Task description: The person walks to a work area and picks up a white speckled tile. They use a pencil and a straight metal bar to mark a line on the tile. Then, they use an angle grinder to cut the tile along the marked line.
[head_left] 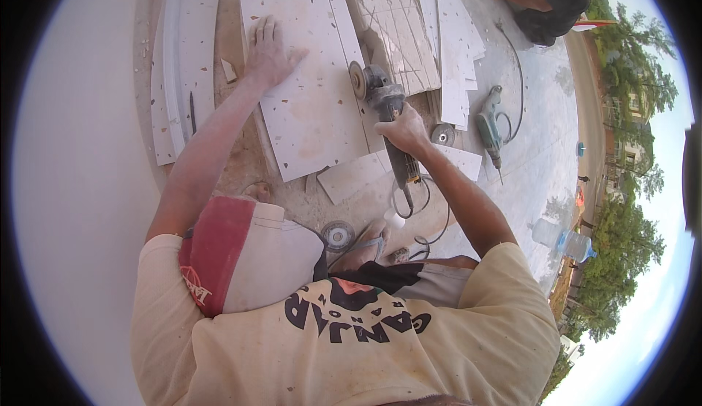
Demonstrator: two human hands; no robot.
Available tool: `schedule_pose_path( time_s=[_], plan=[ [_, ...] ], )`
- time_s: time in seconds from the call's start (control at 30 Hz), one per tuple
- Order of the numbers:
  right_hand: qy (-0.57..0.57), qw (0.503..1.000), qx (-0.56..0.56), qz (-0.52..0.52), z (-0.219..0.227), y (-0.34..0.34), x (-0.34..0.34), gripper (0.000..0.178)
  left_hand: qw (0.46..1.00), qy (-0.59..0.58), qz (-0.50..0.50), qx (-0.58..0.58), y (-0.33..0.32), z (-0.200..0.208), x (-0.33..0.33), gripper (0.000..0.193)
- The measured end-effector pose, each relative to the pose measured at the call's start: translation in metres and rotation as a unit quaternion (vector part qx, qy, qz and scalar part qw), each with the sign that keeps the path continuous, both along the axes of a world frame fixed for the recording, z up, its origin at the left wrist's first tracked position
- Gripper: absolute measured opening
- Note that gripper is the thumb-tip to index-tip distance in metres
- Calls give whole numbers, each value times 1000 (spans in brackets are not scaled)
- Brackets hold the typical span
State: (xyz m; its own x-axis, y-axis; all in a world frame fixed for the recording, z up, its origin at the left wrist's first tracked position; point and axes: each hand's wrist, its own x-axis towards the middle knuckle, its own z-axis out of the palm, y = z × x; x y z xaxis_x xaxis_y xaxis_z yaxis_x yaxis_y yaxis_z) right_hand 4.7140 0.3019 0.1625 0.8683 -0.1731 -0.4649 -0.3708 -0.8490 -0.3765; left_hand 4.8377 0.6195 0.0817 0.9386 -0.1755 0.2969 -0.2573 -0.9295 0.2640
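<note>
A white tile with brown flecks lies in front of me. My left hand rests on it near its left edge, palm down and fingers stretched out. My right hand is wrapped around the body of an angle grinder. The grinder's disc stands at the tile's right edge, beside a long seam; whether it touches the tile I cannot tell. A cord runs from the grinder's rear end toward my feet.
A scored block and stacked white tiles lie to the right. Farther right is a corded green drill. Loose discs lie nearby. A metal bar crosses the left tiles. Another person sits far right.
</note>
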Motion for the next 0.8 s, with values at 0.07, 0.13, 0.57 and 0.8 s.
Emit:
schedule_pose_path(
  time_s=[0.07,0.13,0.57,0.8],
  plan=[
    [4,1000,-1,-3,4,3,1,67,1000,19,1,12,0,1,0,92],
    [19,1000,5,-2,9,5,3,73,1000,22,2,15,0,2,1,92],
    [-11,1000,15,-8,9,11,20,70,999,40,4,7,-1,6,0,93],
    [39,999,31,-9,17,14,27,89,1000,20,1,8,1,4,-1,92]
  ],
)
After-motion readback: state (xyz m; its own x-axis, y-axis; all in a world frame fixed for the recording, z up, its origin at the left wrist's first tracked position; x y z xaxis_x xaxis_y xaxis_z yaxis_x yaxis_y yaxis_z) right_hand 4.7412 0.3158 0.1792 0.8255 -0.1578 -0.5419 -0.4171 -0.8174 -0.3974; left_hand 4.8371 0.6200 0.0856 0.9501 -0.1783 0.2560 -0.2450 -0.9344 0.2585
